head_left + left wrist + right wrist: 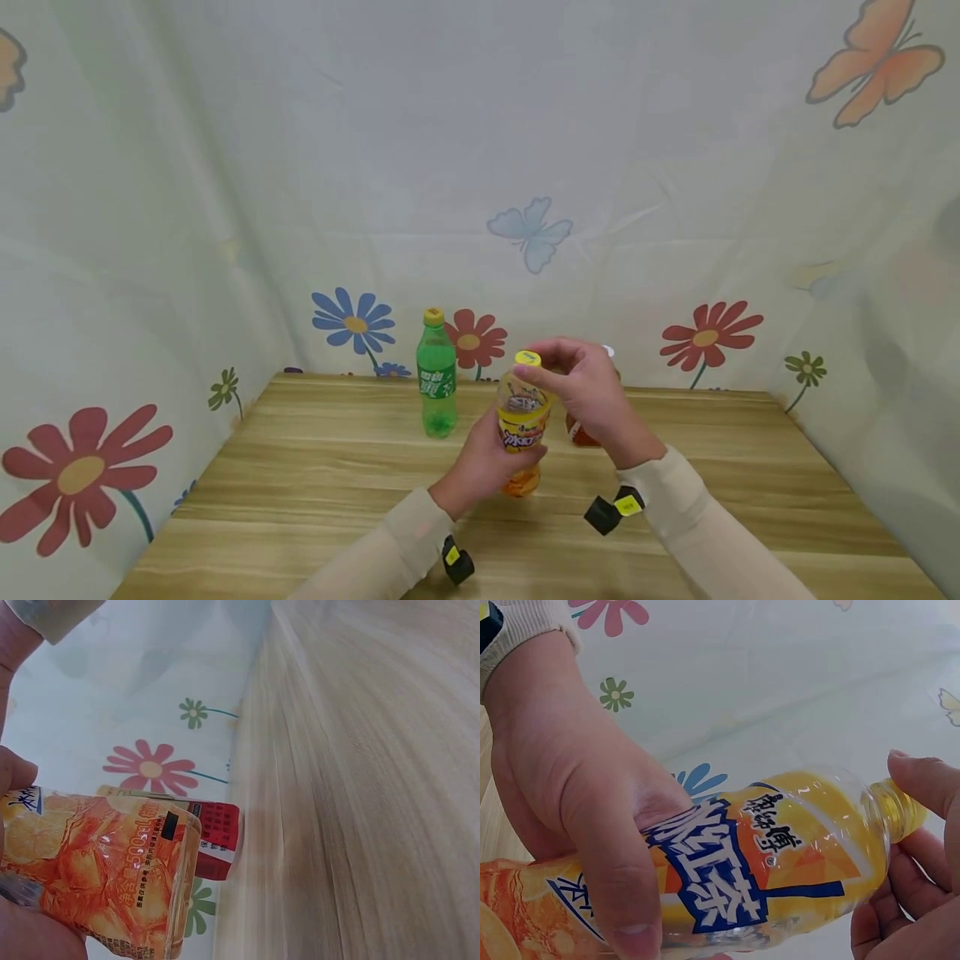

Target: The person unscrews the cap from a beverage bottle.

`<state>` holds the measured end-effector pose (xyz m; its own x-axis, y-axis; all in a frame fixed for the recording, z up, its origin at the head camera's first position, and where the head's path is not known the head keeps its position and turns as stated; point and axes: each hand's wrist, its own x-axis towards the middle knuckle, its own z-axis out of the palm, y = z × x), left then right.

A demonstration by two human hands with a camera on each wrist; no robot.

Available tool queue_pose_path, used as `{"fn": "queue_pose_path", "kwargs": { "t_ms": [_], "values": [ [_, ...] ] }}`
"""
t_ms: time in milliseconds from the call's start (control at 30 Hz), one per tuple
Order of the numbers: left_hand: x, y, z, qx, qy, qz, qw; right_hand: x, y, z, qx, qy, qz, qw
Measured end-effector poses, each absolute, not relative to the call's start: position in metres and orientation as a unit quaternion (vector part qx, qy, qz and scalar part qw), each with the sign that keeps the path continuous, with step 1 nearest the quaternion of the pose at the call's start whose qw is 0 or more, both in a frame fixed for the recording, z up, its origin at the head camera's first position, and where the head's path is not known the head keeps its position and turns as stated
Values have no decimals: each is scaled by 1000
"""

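An iced tea bottle with a yellow and orange label stands nearly upright in the head view. My left hand grips it round the middle, the thumb across the label. The left wrist view has its base a little off the table. At the top, my right hand pinches the yellow cap between thumb and fingers. In the right wrist view the label faces the camera, and the right fingers are round the cap on the clear neck.
A green soda bottle with a yellow cap stands on the wooden table to the left. Behind my right hand is a bottle with a red label, partly hidden. Pale cloth printed with flowers and butterflies surrounds the table at the back and sides.
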<state>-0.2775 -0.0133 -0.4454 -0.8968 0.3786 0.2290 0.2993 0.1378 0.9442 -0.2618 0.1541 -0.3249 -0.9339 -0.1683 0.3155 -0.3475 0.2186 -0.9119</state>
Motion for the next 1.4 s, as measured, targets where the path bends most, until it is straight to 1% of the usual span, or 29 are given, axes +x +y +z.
{"fn": "queue_pose_path", "kwargs": {
  "t_ms": [367,700,833,1000,1133,1400],
  "values": [
    [-277,-13,-444,224,757,613,31,-269,160,-328,227,-761,607,26],
    [-278,-13,-446,225,752,618,34,-271,164,-329,253,-751,609,-18],
    [-278,-14,-446,225,753,618,35,-271,164,-329,254,-751,609,-23],
    [-278,-14,-446,224,753,618,35,-273,163,-332,245,-751,614,-10],
    [-278,-14,-446,226,754,616,32,-274,159,-335,227,-748,623,22],
    [-279,-12,-446,230,759,609,27,-267,150,-335,148,-745,645,84]
  ]
}}
